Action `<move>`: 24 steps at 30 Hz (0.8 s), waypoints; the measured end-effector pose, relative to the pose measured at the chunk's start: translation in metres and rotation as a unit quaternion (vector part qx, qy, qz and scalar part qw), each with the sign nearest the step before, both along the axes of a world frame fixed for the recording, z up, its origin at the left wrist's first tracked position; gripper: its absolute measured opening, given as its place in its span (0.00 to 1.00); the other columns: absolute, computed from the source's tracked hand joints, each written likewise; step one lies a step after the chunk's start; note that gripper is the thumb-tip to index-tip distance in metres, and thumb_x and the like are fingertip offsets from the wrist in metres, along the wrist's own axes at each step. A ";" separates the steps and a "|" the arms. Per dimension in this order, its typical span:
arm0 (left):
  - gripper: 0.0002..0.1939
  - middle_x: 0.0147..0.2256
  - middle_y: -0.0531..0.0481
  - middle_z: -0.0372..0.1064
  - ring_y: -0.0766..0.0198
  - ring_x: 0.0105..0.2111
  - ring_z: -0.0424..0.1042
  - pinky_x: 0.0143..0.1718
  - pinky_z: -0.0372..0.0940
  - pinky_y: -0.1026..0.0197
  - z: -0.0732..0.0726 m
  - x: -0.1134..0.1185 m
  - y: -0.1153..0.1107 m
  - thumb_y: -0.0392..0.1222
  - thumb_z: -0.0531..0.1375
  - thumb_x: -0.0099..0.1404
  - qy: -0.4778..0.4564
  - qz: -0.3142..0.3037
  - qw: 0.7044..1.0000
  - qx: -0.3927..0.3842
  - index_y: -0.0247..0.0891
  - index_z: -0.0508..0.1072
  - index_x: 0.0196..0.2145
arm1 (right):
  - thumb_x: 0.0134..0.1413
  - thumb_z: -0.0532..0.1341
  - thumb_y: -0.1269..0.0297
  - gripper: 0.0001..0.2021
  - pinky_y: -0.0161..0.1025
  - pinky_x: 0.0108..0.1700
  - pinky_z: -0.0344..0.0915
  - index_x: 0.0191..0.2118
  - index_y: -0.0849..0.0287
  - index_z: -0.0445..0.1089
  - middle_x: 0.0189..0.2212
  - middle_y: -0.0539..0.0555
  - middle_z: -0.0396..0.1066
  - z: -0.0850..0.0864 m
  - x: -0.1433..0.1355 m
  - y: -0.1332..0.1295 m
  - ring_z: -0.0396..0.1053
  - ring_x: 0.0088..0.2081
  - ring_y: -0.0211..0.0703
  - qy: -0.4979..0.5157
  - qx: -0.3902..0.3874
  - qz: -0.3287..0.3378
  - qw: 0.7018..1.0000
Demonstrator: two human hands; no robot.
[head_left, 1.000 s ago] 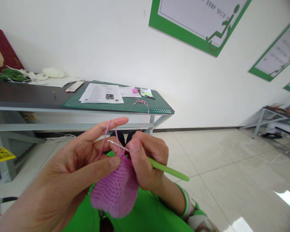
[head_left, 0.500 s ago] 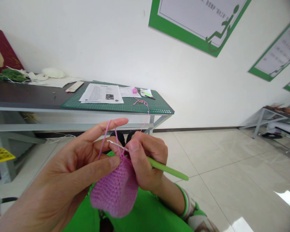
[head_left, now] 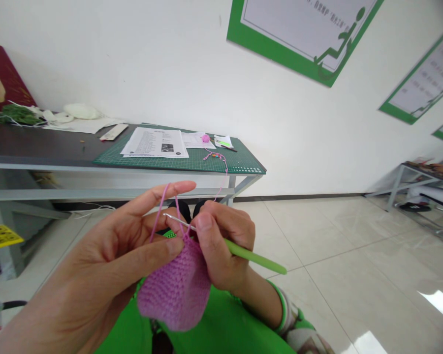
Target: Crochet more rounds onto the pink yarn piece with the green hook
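Before a white wall, left hand point(head_left: 96, 275) pinches ribbed pink crochet point(head_left: 175, 287); right hand point(head_left: 225, 248) grips green hook point(head_left: 243, 253).

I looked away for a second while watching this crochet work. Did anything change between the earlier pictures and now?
Hardly anything. The right hand with the crochet hook edged very slightly left and up. The left hand kept its grip on the pink crocheted piece, yarn over the forefinger. The table is unchanged.

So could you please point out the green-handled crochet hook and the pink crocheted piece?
green-handled crochet hook point(head_left: 254, 256), head view, on its plastic handle.
pink crocheted piece point(head_left: 175, 290), head view, middle of the fabric.
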State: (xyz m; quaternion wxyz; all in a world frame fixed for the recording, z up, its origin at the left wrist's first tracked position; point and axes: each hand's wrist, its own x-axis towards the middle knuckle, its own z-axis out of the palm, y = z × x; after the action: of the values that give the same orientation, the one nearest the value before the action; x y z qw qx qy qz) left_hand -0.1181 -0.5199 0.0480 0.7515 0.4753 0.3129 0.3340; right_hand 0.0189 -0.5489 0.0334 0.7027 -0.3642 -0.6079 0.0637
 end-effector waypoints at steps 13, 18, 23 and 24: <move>0.40 0.30 0.49 0.76 0.55 0.27 0.75 0.24 0.71 0.62 0.001 0.004 0.003 0.41 0.72 0.44 -0.011 0.016 1.000 0.002 0.54 0.67 0.55 | 0.54 0.53 0.69 0.16 0.31 0.19 0.51 0.18 0.57 0.52 0.14 0.44 0.50 -0.004 0.000 0.001 0.50 0.16 0.28 0.009 -0.025 0.003 1.000; 0.38 0.31 0.48 0.77 0.54 0.29 0.75 0.24 0.71 0.62 -0.002 0.004 0.002 0.42 0.71 0.46 -0.011 0.008 1.000 0.003 0.53 0.66 0.56 | 0.55 0.53 0.68 0.16 0.31 0.19 0.50 0.18 0.57 0.52 0.14 0.44 0.50 -0.004 0.000 0.001 0.50 0.16 0.28 0.002 -0.033 0.001 0.999; 0.36 0.28 0.50 0.75 0.55 0.27 0.75 0.24 0.71 0.63 -0.003 0.002 0.002 0.42 0.71 0.47 -0.024 0.000 1.000 0.009 0.53 0.68 0.54 | 0.55 0.53 0.66 0.18 0.32 0.18 0.49 0.17 0.57 0.49 0.13 0.44 0.49 -0.005 0.001 0.002 0.48 0.15 0.28 -0.002 -0.035 -0.009 0.999; 0.35 0.28 0.50 0.76 0.56 0.27 0.75 0.24 0.71 0.63 -0.004 0.002 0.002 0.41 0.71 0.47 -0.031 -0.005 0.999 0.013 0.53 0.68 0.54 | 0.56 0.53 0.65 0.18 0.32 0.17 0.49 0.17 0.57 0.49 0.13 0.44 0.48 -0.005 0.000 0.003 0.48 0.15 0.28 -0.003 -0.032 -0.011 0.999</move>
State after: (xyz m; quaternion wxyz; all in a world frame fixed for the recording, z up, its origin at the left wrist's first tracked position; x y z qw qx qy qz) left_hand -0.1162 -0.5176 0.0445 0.7562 0.4759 0.2829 0.3488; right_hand 0.0193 -0.5463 0.0285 0.6893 -0.3938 -0.6036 0.0741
